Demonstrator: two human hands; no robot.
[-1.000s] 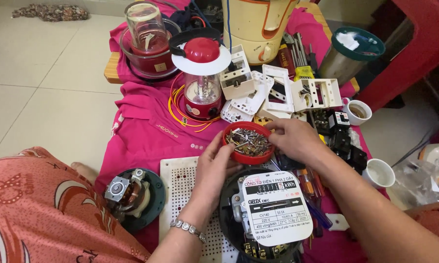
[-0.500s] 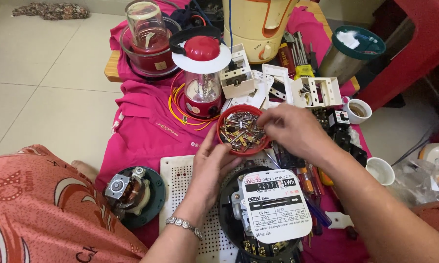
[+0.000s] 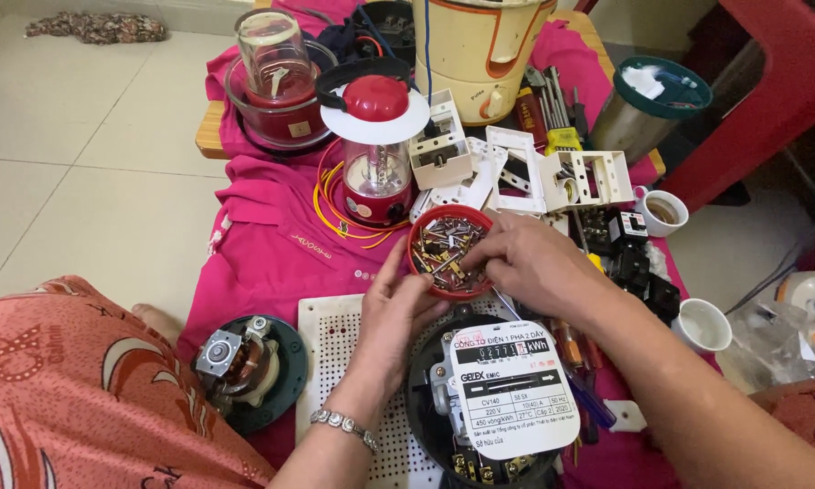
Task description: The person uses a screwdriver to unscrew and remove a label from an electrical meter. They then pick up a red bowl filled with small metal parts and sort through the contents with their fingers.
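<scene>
Now | our left hand (image 3: 394,312) cups the small red bowl (image 3: 450,251) mid-scene, above the meter (image 3: 507,389) | right hand (image 3: 529,263) fingers pinch among its loose screws | light, rigid, spillable: hold the rim, level.

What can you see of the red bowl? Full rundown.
The red bowl is small, round and shallow, likely plastic, and holds a heap of mixed metal screws and small parts, brass and silver. It sits roughly level, above the electric meter and just in front of the red lantern. The left hand cups its near rim from below; the right hand reaches over its right side, fingertips in the screws.
</scene>
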